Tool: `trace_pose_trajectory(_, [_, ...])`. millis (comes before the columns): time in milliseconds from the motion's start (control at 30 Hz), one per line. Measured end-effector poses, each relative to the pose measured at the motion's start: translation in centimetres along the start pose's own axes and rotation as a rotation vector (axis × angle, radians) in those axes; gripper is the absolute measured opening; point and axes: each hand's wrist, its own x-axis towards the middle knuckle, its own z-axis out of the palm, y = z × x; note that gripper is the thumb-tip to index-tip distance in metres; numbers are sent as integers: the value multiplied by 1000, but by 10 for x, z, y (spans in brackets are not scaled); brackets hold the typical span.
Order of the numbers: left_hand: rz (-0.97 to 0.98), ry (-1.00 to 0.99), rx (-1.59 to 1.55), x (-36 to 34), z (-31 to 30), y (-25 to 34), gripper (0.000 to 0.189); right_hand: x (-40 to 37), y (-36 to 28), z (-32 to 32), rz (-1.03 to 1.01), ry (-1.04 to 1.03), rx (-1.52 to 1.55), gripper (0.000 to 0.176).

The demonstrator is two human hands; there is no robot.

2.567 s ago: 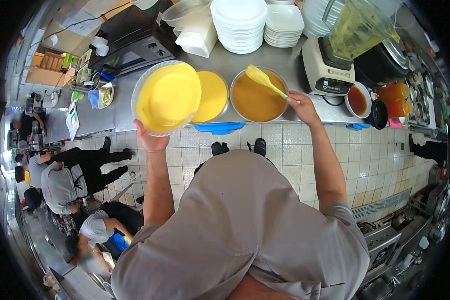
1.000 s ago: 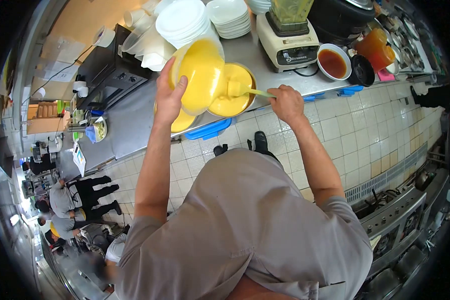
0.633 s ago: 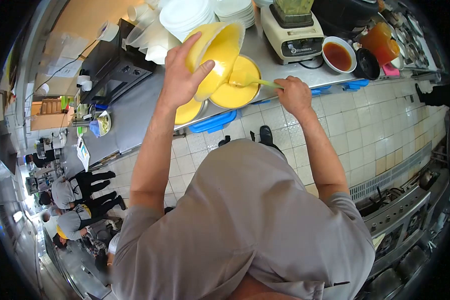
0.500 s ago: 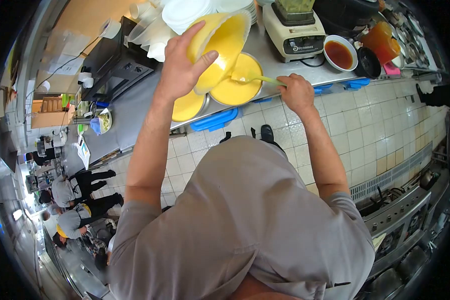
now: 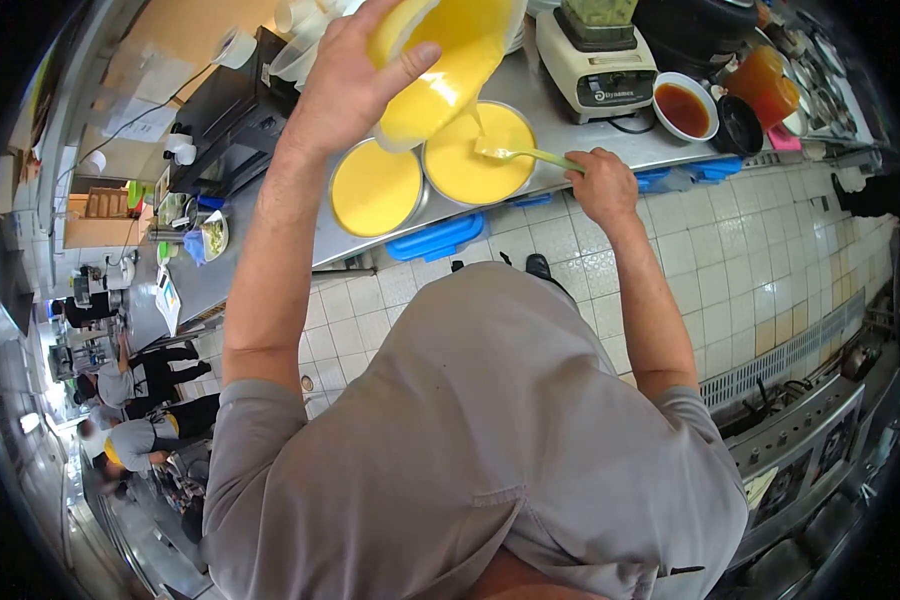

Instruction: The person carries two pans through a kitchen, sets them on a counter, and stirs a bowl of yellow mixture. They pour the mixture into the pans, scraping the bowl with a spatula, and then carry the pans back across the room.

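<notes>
My left hand grips a bowl coated inside with yellow batter-like mix, tilted over two round pans. A thin stream runs from its rim into the right pan, which is filled with the yellow mix. Beside it on the left, the other round pan holds the same smooth yellow mix. My right hand is closed round the pale green handle of a spatula, whose yellow-coated head is over the right pan, close under the stream.
A blender stands behind the right pan, with a bowl of reddish-brown liquid and a black bowl to its right. A black microwave-like appliance is at left. Blue-lidded containers show below the counter edge. Other people work far left.
My left hand has lifted and tipped the bowl higher, uncovering the left pan. A stream now shows at its rim. The spatula has shifted slightly right.
</notes>
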Motion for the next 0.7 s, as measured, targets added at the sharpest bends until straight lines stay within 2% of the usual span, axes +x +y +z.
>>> trace_pose_trajectory(100, [65,17,-58,1,0,-6,76,0,1,1,10,0,8,28])
trace_pose_trajectory(333, [45,-6,-39,-2,-8,18,78,1,4,9,8,11,1,27])
trace_pose_trajectory(500, [86,0,185,-3,-6,16,85,3,4,11,-3,23,14,26])
trace_pose_trajectory(600, [186,45,139,0,8,-13,82,3,2,10,5,29,16,25])
trace_pose_trajectory(700, [172,22,93,0,16,-23,81,4,0,5,17,-6,17,29])
